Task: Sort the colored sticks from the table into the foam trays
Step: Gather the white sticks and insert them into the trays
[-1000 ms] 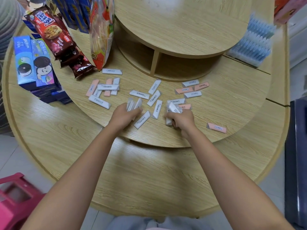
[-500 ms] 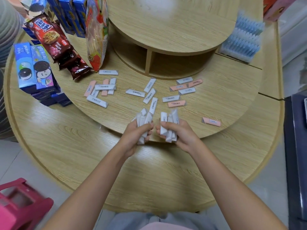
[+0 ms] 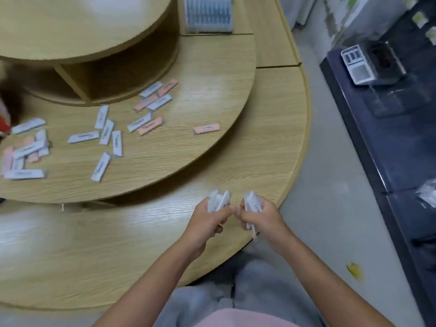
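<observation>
My left hand (image 3: pixel 204 220) grips a small bunch of white sticks (image 3: pixel 218 201) over the lower shelf's front right edge. Close beside it, my right hand (image 3: pixel 261 218) holds another bunch of white sticks (image 3: pixel 253 204). Both bunches stand upright out of my fists. Several white and pink sticks lie scattered on the middle wooden tier (image 3: pixel 188 147), among them a lone pink stick (image 3: pixel 206 128) at the right and a white stick (image 3: pixel 101 166) near the front. A blue foam tray (image 3: pixel 208 14) stands at the back of the lower shelf.
A round top tier (image 3: pixel 77 27) rises at the back left with an open cubby below. To the right, beyond the table edge, is grey floor and a dark counter (image 3: pixel 389 142) carrying a white device (image 3: pixel 358 64). My lap is just below the table edge.
The view has swung to the right. Both hands have drawn back from the middle tier toward the front right edge, still holding their sticks.
</observation>
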The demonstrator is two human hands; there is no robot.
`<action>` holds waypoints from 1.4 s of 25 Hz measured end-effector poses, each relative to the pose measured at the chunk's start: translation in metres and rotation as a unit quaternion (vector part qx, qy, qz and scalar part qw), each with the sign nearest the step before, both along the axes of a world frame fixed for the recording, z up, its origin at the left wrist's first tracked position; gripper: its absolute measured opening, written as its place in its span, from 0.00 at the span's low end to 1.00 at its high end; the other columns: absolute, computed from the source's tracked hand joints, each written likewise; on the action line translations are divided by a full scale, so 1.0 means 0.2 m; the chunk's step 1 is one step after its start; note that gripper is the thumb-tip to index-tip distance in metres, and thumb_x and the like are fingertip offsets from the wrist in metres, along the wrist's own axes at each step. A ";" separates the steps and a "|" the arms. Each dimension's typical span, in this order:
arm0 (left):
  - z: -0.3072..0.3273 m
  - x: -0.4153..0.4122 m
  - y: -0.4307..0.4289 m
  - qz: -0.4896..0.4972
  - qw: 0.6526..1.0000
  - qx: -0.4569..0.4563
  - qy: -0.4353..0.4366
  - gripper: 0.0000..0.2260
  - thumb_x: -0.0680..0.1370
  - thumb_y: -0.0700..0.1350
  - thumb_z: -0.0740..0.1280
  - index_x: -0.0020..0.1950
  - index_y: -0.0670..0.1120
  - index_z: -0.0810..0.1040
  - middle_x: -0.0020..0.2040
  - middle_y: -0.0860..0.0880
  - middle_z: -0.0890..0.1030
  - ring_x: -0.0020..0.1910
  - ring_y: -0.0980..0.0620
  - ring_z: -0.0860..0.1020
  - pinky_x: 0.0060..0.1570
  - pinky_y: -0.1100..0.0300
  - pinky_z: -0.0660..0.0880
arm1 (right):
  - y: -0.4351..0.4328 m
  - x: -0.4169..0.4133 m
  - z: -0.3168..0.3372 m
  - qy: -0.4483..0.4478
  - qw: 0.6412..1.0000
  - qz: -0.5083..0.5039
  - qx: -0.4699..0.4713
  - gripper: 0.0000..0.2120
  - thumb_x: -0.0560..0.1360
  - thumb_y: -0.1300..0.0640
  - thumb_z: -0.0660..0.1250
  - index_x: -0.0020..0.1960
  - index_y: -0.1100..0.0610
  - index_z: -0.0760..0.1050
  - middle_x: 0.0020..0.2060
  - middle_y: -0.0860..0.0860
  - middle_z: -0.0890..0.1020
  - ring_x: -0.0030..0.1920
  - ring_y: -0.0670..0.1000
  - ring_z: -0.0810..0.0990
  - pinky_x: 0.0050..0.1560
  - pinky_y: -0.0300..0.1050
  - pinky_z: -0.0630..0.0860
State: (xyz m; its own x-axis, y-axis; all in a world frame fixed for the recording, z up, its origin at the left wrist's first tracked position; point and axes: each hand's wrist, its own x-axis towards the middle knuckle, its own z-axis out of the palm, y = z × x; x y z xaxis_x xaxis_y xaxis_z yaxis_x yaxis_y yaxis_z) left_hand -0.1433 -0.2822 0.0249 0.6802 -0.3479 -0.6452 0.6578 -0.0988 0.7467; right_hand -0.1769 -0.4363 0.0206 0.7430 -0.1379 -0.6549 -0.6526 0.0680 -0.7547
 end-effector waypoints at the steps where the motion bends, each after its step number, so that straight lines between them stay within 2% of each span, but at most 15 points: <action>1: 0.00 0.00 -0.10 -0.019 1.000 0.010 -0.003 0.13 0.69 0.50 0.73 0.46 0.47 0.73 0.33 0.53 0.70 0.31 0.56 0.68 0.29 0.63 0.63 | -0.09 -0.04 0.00 0.004 1.000 -0.018 -0.005 0.09 0.69 0.67 0.71 0.42 0.59 0.72 0.28 0.52 0.73 0.27 0.48 0.72 0.29 0.40 0.70; 4: 0.01 0.00 -0.45 -0.060 0.998 0.017 -0.018 0.08 0.74 0.45 0.71 0.44 0.47 0.72 0.33 0.53 0.70 0.31 0.57 0.68 0.30 0.63 0.64 | -0.40 -0.17 -0.01 0.015 0.997 -0.075 -0.014 0.08 0.69 0.67 0.69 0.43 0.57 0.73 0.29 0.51 0.74 0.27 0.47 0.72 0.29 0.38 0.71; 7: 0.02 -0.01 -0.92 -0.081 0.996 0.018 -0.033 0.07 0.74 0.43 0.70 0.42 0.47 0.72 0.31 0.53 0.70 0.30 0.56 0.68 0.29 0.64 0.64 | -0.81 -0.26 -0.01 0.025 0.993 -0.116 -0.021 0.08 0.69 0.67 0.69 0.44 0.58 0.73 0.29 0.52 0.73 0.29 0.49 0.71 0.29 0.38 0.70; 11: 0.02 -0.05 -1.50 -0.080 0.997 -0.003 -0.010 0.06 0.75 0.42 0.69 0.42 0.46 0.72 0.30 0.52 0.70 0.27 0.56 0.66 0.25 0.65 0.63 | -1.36 -0.25 0.01 0.020 0.985 -0.152 -0.080 0.08 0.60 0.59 0.66 0.40 0.55 0.74 0.28 0.49 0.73 0.29 0.50 0.70 0.31 0.43 0.69; 13: 0.03 -0.07 -1.69 -0.069 0.997 -0.018 0.010 0.07 0.74 0.42 0.71 0.44 0.45 0.73 0.30 0.51 0.70 0.27 0.56 0.67 0.25 0.66 0.63 | -1.59 -0.18 0.03 0.013 0.981 -0.172 -0.084 0.08 0.60 0.60 0.65 0.40 0.54 0.74 0.28 0.48 0.73 0.28 0.49 0.70 0.31 0.43 0.68; 16: 0.02 0.03 -1.90 -0.058 0.997 -0.038 0.030 0.13 0.67 0.47 0.73 0.46 0.44 0.74 0.30 0.50 0.71 0.29 0.54 0.67 0.29 0.61 0.61 | -1.85 0.03 0.06 -0.001 0.981 -0.170 -0.092 0.08 0.58 0.60 0.65 0.37 0.55 0.72 0.28 0.49 0.73 0.27 0.50 0.70 0.30 0.42 0.67; 19: -0.02 0.28 -2.08 -0.019 0.998 -0.046 0.038 0.11 0.70 0.45 0.73 0.45 0.45 0.72 0.30 0.49 0.69 0.27 0.55 0.65 0.27 0.62 0.59 | -2.02 0.31 0.07 -0.002 0.987 -0.132 -0.088 0.10 0.57 0.60 0.65 0.39 0.56 0.73 0.28 0.50 0.73 0.27 0.49 0.70 0.29 0.40 0.68; 22: -0.03 0.63 -2.27 0.000 0.997 -0.076 0.034 0.11 0.69 0.48 0.73 0.43 0.47 0.72 0.30 0.49 0.70 0.26 0.54 0.65 0.24 0.64 0.59 | -2.19 0.66 0.08 0.001 0.993 -0.084 -0.080 0.07 0.62 0.62 0.66 0.40 0.57 0.73 0.28 0.51 0.73 0.28 0.49 0.70 0.27 0.38 0.69; 24: -0.03 0.91 -2.38 0.009 0.997 -0.069 0.017 0.09 0.72 0.46 0.72 0.42 0.46 0.72 0.30 0.49 0.70 0.26 0.54 0.65 0.22 0.66 0.60 | -2.29 0.88 0.09 0.004 0.994 -0.068 -0.085 0.07 0.62 0.62 0.66 0.40 0.57 0.72 0.28 0.51 0.72 0.27 0.49 0.70 0.28 0.39 0.68; 26: 0.01 1.19 -2.48 0.011 0.998 -0.065 -0.007 0.09 0.73 0.46 0.72 0.44 0.45 0.72 0.31 0.49 0.70 0.28 0.54 0.66 0.25 0.65 0.62 | -2.40 1.09 0.11 0.012 0.996 -0.046 -0.081 0.08 0.61 0.61 0.65 0.40 0.57 0.72 0.29 0.51 0.72 0.27 0.48 0.70 0.29 0.40 0.68; 30: 0.08 1.67 -2.63 0.040 0.996 -0.045 -0.064 0.09 0.72 0.45 0.72 0.46 0.46 0.73 0.32 0.52 0.71 0.31 0.55 0.67 0.28 0.63 0.63 | -2.60 1.47 0.10 0.021 0.995 -0.034 -0.088 0.06 0.68 0.66 0.66 0.42 0.57 0.73 0.29 0.51 0.73 0.26 0.47 0.70 0.30 0.40 0.68; 35: 0.04 2.07 -2.78 0.105 0.992 -0.023 -0.068 0.07 0.74 0.42 0.70 0.45 0.45 0.72 0.36 0.48 0.69 0.32 0.54 0.66 0.29 0.63 0.62 | -2.81 1.93 0.04 0.044 0.996 0.014 -0.074 0.08 0.67 0.65 0.66 0.46 0.58 0.75 0.29 0.51 0.74 0.27 0.48 0.71 0.32 0.42 0.68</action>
